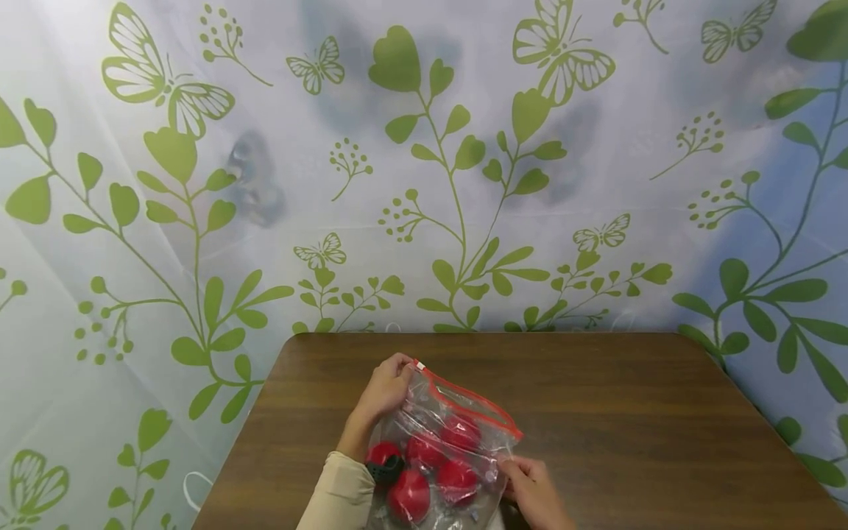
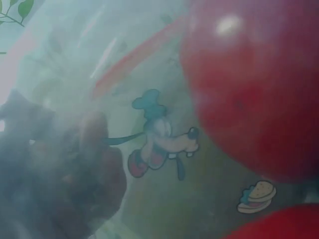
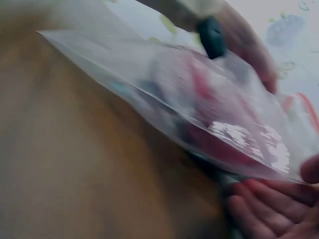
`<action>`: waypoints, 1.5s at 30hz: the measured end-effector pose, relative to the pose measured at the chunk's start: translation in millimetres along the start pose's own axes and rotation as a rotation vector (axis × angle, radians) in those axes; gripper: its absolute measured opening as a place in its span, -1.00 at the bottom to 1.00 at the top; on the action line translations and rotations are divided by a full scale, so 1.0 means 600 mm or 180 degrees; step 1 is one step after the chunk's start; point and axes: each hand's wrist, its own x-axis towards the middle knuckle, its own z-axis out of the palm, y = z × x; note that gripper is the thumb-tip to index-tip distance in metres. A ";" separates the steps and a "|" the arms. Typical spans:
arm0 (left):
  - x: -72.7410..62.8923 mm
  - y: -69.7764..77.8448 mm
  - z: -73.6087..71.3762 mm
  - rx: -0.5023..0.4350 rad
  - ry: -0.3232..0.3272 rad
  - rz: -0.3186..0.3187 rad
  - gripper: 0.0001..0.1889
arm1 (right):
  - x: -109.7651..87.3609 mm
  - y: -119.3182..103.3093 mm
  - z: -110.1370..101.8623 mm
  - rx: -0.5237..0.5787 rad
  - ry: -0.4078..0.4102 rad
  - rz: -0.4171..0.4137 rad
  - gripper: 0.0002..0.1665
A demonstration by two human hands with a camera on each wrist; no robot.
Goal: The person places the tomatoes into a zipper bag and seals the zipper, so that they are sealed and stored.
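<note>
A clear zip bag (image 1: 489, 458) with a red zip strip (image 1: 477, 401) across its top hangs tilted over the table. Inside are several glossy red round things (image 1: 408, 495), tomato-like, though I cannot tell their kind for sure. My left hand (image 1: 387, 388) grips the bag's upper left corner, beside the white slider (image 1: 420, 364). On the other side, my right hand (image 1: 532, 488) pinches the bag's right edge between thumb and fingers. Through the film in the left wrist view, a printed cartoon dog (image 2: 162, 137) and sandwich (image 2: 256, 197) show. The bag's underside is hidden in the head view.
The brown wooden table (image 1: 629, 412) extends behind the bag and to both sides. Behind it hangs a white curtain (image 1: 265, 184) with green leaves and butterflies. A dark band (image 1: 386, 470) sits at the left wrist, partly in front of the bag.
</note>
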 end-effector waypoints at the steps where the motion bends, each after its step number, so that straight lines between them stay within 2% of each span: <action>1: 0.000 -0.001 0.001 0.0006 0.0020 -0.0003 -0.71 | 0.002 -0.004 -0.007 -0.0051 -0.0095 -0.0009 -0.50; 3: 0.001 -0.002 0.003 -0.0015 0.0039 -0.0020 -0.72 | 0.006 -0.014 -0.023 -0.0166 -0.0245 -0.0020 -0.50; 6: 0.001 -0.003 0.004 0.0172 0.0167 0.0083 -0.77 | 0.011 -0.034 -0.047 -0.0485 -0.0246 -0.0081 -0.53; 11: 0.001 -0.003 0.005 0.0363 0.0387 0.0268 -0.84 | 0.021 -0.076 -0.082 -0.1213 0.0114 -0.0141 -0.68; 14: 0.000 -0.003 0.006 0.0303 0.0465 0.0275 -0.85 | 0.030 -0.104 -0.094 -0.1669 0.0333 -0.0278 -0.73; 18: -0.003 -0.004 0.009 0.0242 0.0633 0.0221 -0.87 | 0.047 -0.134 -0.089 -0.1976 0.0417 -0.0541 -0.71; 24: -0.003 -0.005 0.013 0.0264 0.0834 0.0285 -0.90 | 0.081 -0.157 -0.045 -0.1875 0.0332 -0.0782 -0.70; 37: -0.015 0.011 0.018 0.0270 0.1015 0.0482 -0.91 | 0.138 -0.187 0.043 -0.1703 0.0235 -0.1149 -0.69; 45: -0.018 0.019 0.021 0.0230 0.0992 0.0559 -0.90 | 0.167 -0.188 0.076 -0.1716 0.0191 -0.1342 -0.72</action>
